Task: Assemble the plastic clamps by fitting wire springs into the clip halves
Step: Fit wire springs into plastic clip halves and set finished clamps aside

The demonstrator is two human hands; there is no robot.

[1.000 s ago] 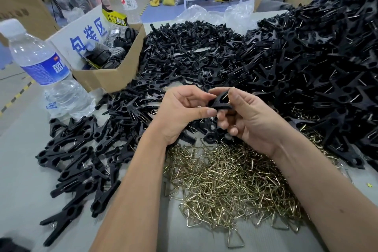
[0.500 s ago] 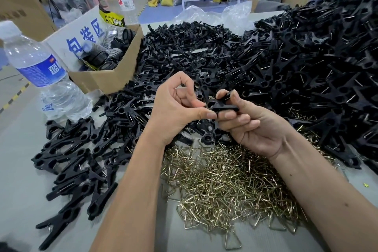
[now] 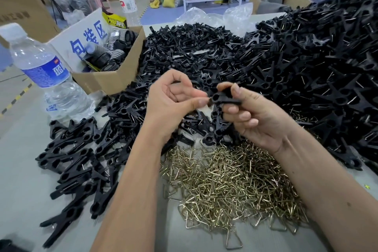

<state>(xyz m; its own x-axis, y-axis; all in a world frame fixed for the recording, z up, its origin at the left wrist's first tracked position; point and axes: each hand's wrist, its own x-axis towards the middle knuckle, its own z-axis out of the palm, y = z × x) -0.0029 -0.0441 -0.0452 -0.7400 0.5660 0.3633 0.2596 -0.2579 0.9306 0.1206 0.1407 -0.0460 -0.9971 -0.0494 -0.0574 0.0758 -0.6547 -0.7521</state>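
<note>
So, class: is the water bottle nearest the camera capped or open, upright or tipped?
Capped and upright: the water bottle carries its white cap on top and stands on the table beside the cardboard box.

At frame centre, a matt black plastic clip half [image 3: 222,97]. Behind it, the heap of matt black plastic clip pieces [image 3: 286,63]. Lower centre, shiny brass-coloured bent wire springs [image 3: 231,182] on a smooth grey tabletop [image 3: 22,180]. Left, a clear glossy plastic water bottle [image 3: 51,80]; upper left, a brown matt cardboard box [image 3: 110,79].
</note>
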